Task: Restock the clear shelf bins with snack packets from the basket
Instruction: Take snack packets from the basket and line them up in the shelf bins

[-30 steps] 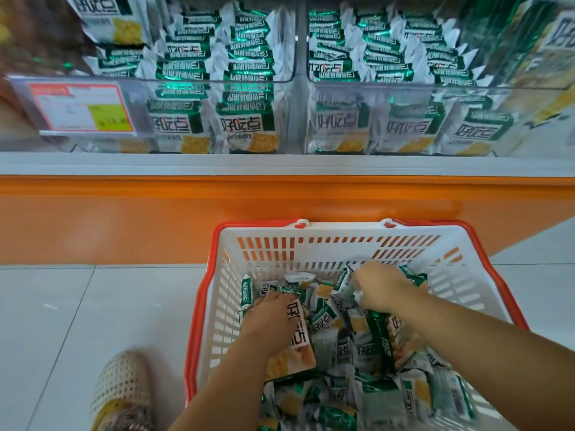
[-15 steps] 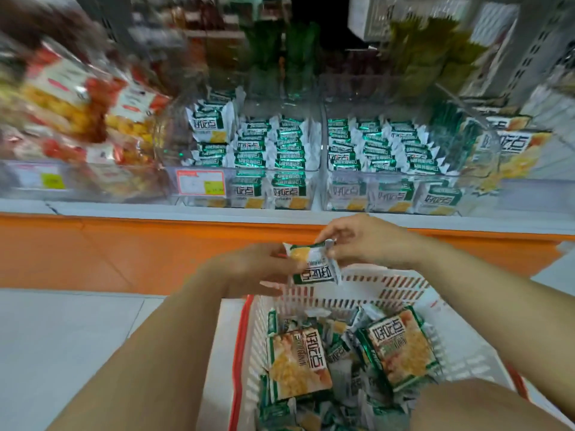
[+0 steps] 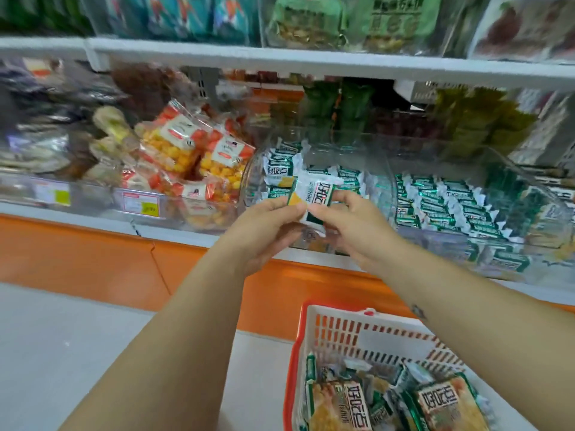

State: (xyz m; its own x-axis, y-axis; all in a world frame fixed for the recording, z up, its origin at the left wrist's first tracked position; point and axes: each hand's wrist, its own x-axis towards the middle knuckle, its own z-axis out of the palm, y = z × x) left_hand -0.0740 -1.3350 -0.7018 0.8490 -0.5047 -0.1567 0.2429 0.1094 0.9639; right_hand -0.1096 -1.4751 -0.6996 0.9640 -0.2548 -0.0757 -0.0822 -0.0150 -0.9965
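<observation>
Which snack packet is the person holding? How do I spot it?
Find the orange shelf front, then the clear bin of green-and-white packets just above it. In front of that bin, the left hand and right hand pinch one small packet. It's the only one held up, not stacked.

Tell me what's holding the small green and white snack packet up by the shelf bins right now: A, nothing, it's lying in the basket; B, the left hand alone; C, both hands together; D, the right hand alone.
C: the left hand and the right hand each pinch a side of the snack packet, raised in front of the clear bin.
</observation>
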